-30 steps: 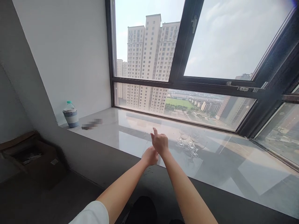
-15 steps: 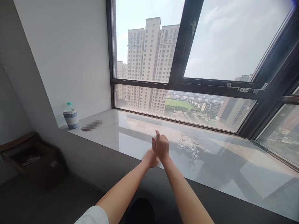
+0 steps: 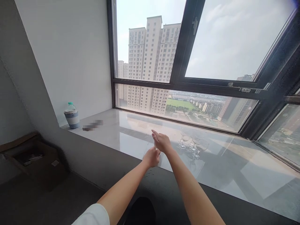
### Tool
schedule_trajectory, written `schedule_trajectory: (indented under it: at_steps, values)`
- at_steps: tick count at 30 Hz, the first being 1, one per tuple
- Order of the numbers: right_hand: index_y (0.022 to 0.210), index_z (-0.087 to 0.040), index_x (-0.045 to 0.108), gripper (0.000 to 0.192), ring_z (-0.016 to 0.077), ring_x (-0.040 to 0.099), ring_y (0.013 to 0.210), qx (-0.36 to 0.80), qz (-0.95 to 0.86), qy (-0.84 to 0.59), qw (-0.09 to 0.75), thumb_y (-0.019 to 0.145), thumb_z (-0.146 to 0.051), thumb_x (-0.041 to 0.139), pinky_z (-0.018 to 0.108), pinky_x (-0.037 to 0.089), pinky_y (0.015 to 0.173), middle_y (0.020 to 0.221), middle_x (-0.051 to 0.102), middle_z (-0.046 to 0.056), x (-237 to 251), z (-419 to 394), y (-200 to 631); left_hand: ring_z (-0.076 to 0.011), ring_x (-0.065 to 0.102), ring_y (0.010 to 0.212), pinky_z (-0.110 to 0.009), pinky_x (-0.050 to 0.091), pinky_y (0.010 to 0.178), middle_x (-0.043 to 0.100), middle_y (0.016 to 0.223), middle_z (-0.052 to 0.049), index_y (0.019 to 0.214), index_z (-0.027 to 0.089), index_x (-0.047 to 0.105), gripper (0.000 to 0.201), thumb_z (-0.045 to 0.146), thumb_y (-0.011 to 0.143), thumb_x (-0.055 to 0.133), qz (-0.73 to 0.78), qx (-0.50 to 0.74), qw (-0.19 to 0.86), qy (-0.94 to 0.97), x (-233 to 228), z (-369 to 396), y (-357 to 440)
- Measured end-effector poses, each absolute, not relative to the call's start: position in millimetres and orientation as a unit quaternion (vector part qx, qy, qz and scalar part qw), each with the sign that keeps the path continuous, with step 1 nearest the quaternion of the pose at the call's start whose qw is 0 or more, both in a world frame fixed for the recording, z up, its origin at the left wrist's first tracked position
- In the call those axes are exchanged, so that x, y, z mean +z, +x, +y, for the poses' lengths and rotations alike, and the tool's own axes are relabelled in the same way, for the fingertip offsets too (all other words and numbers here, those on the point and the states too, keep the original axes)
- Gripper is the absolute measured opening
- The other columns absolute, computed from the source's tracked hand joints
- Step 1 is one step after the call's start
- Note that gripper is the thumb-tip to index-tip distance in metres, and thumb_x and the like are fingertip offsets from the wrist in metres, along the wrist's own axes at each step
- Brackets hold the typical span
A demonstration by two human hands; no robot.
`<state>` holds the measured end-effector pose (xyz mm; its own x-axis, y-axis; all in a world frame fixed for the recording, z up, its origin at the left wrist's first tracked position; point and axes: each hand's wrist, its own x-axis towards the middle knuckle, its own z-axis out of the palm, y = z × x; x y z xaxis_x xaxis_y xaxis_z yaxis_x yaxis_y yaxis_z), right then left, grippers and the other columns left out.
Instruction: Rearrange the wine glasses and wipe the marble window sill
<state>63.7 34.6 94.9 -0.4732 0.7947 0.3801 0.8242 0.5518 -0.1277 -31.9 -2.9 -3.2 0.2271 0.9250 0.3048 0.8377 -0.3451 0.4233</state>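
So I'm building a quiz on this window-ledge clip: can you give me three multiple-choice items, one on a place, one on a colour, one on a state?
1. Where does the water bottle stand?
A. At the ledge's far left, by the white wall
B. Among the wine glasses
C. In the cardboard box

2. What colour is the bottle's cap?
A. Red
B. Green
C. Black

3. How do the wine glasses right of the hands stand?
A. Lying on their sides
B. Upright on their feet
C. Stacked in one another

Answers:
1 A, it stands on the ledge close to the wall.
2 B, the cap on top is green.
3 B, stems and feet rest on the ledge, right of the right hand and left hand.
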Motion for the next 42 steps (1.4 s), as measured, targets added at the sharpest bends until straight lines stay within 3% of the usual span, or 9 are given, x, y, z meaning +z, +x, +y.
schedule_trajectory:
  at_steps: [3,8,13,17,24,36,42]
  values:
    - [0.142,-0.027,0.047,0.055,0.0203,0.066,0.090,-0.020,-0.851,-0.479,0.214,0.103,-0.045,0.014,0.028,0.039,0.073,0.096,0.073,0.006,92.6,36.6,61.9,-0.0279,0.059,0.101,-0.034,0.044,0.082,0.063,0.111,-0.013,0.104,0.019,0.065,0.023,0.021,0.089,0.047,0.577,0.242,0.090,0.774,-2.7,-3.0,-32.1]
    - [0.129,-0.023,0.056,0.055,0.0196,0.065,0.079,0.007,-0.826,-0.493,0.273,0.103,-0.045,0.013,0.027,0.037,0.069,0.083,0.071,0.005,86.8,40.7,58.9,-0.0249,0.060,0.094,-0.032,0.044,0.077,0.063,0.102,-0.012,0.096,0.018,0.065,0.021,0.017,0.088,0.045,0.578,0.230,0.061,0.781,-3.5,-1.8,-31.7]
    - [0.123,-0.022,0.059,0.054,0.0204,0.064,0.084,0.095,-0.814,-0.480,0.314,0.102,-0.048,0.016,0.027,0.039,0.071,0.084,0.070,0.005,91.0,46.1,62.6,-0.0221,0.059,0.080,-0.029,0.042,0.064,0.061,0.089,-0.012,0.082,0.015,0.063,0.024,0.014,0.088,0.040,0.575,0.192,0.017,0.795,-4.7,-2.4,-32.5]
    - [0.125,-0.020,0.059,0.054,0.0212,0.064,0.085,0.123,-0.800,-0.471,0.349,0.102,-0.048,0.019,0.028,0.041,0.072,0.086,0.070,0.006,94.2,46.4,66.3,-0.0218,0.059,0.080,-0.029,0.042,0.063,0.060,0.092,-0.012,0.084,0.016,0.063,0.022,0.013,0.087,0.042,0.568,0.188,-0.002,0.801,-6.7,-2.1,-33.1]
    - [0.137,-0.016,0.051,0.053,0.0215,0.064,0.073,0.089,-0.799,-0.474,0.360,0.102,-0.043,0.023,0.029,0.041,0.068,0.072,0.068,0.006,97.3,41.5,71.6,-0.0222,0.059,0.086,-0.031,0.046,0.071,0.060,0.095,-0.012,0.086,0.015,0.065,0.022,0.011,0.085,0.044,0.553,0.193,-0.012,0.810,-10.5,0.7,-31.9]
    - [0.141,-0.014,0.049,0.051,0.0200,0.060,0.060,-0.024,-0.821,-0.459,0.339,0.102,-0.036,0.023,0.027,0.037,0.059,0.064,0.065,0.005,104.7,33.2,79.5,-0.0234,0.059,0.091,-0.034,0.050,0.077,0.060,0.099,-0.013,0.082,0.017,0.063,0.019,0.007,0.081,0.046,0.532,0.215,-0.003,0.819,-9.6,-1.4,-32.1]
    - [0.140,-0.010,0.048,0.059,0.0169,0.054,0.053,-0.081,-0.784,-0.461,0.408,0.102,-0.043,0.016,0.025,0.033,0.056,0.060,0.062,0.005,147.3,30.0,89.2,-0.0211,0.060,0.093,-0.034,0.051,0.081,0.056,0.116,-0.013,0.086,0.016,0.065,0.022,0.005,0.081,0.047,0.513,0.235,0.021,0.825,-8.6,-1.4,-33.2]
